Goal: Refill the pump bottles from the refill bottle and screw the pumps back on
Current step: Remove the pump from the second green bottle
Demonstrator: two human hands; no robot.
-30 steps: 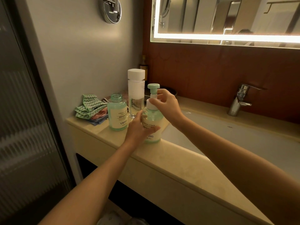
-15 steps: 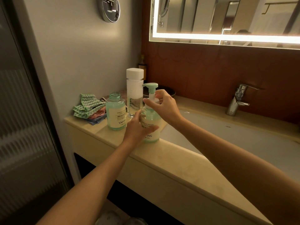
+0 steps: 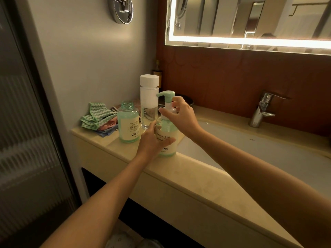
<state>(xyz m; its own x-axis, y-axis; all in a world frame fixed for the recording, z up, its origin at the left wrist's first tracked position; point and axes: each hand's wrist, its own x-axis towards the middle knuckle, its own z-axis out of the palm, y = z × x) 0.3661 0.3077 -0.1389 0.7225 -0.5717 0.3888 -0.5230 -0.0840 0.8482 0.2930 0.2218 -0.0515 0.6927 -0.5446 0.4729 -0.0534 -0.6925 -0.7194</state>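
Note:
A green pump bottle [image 3: 167, 138] stands upright on the beige counter [image 3: 197, 178] by the sink's left end. My left hand [image 3: 152, 138] wraps around its body from the front left. My right hand [image 3: 180, 115] pinches the white collar under the green pump head [image 3: 165, 95], whose spout points left. A second green bottle [image 3: 129, 126] stands to the left with no pump, its threaded neck bare. Behind the two stands the tall clear refill bottle [image 3: 149, 101] with a white cap on.
Folded cloths [image 3: 100, 119] lie at the counter's far left against the wall. The white sink basin [image 3: 250, 149] and a chrome tap [image 3: 261, 111] are to the right. A dark dish [image 3: 186, 101] sits behind the bottles. A lit mirror [image 3: 250, 20] hangs above.
The pump head's spout has turned further to the left under my right hand. My left hand has kept its grip on the bottle body.

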